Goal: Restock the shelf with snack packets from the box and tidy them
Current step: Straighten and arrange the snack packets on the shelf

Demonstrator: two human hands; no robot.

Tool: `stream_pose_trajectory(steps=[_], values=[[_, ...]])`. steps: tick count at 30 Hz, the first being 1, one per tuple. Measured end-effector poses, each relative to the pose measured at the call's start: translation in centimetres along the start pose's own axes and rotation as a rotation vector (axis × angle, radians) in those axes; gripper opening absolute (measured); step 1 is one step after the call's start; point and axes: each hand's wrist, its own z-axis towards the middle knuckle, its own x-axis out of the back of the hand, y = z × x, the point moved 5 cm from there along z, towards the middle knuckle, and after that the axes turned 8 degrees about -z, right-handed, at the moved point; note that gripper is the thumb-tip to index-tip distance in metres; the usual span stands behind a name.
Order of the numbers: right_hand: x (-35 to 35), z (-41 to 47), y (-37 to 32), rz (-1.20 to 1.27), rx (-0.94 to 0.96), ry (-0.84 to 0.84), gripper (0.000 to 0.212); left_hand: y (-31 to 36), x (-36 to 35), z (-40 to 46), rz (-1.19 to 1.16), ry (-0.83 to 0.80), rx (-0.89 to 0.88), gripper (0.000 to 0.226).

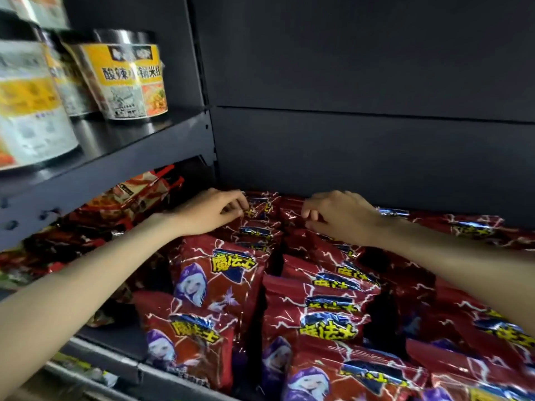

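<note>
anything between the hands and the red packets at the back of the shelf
Nothing visible. The left hand and right hand already rest on the rear red snack packets, fingers curled onto their top edges.

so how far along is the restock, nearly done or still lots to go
Mostly stocked, it seems: rows of red snack packets fill the shelf from front to back. In hand: the left hand and right hand both have fingers curled on packets at the back of the rows, straightening them. Left: the front packets lean unevenly. The box is out of view, so remaining stock is unknown.
</note>
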Motion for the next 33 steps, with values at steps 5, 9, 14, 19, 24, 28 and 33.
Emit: stream_pose_trajectory(steps=[5, 9, 14, 19, 24, 28, 33], values=[[-0.4, 1.3, 0.1, -0.107, -0.049, -0.052, 0.034, -1.2, 0.6, 0.9, 0.228, 0.034, -0.006, 0.03], [-1.0, -0.2, 1.8, -0.155, -0.143, -0.117, 0.041, -1.2, 0.7, 1.3, 0.24, -0.077, -0.045, 0.026], [-0.9, -1.0, 2.8, -0.135, -0.165, -0.203, 0.033, -1.2, 0.0, 2.1, 0.257, -0.269, -0.036, 0.033], [-1.4, -0.5, 2.3, -0.158, -0.128, -0.256, 0.041, 0.2, -0.3, 2.8, 0.375, -0.095, -0.138, 0.029], [-1.7, -0.2, 2.1, -0.139, -0.122, -0.235, 0.027, 0.8, -1.4, 3.3, 0.332, 0.03, -0.17, 0.031], [-1.5, -0.1, 1.8, -0.179, -0.113, -0.221, 0.029, 0.5, -2.1, 3.5, 0.289, -0.052, -0.163, 0.037], [-2.0, 0.4, 1.8, -0.182, -0.101, -0.254, 0.047, 1.0, -1.3, 3.4, 0.578, 0.01, -0.249, 0.054]])
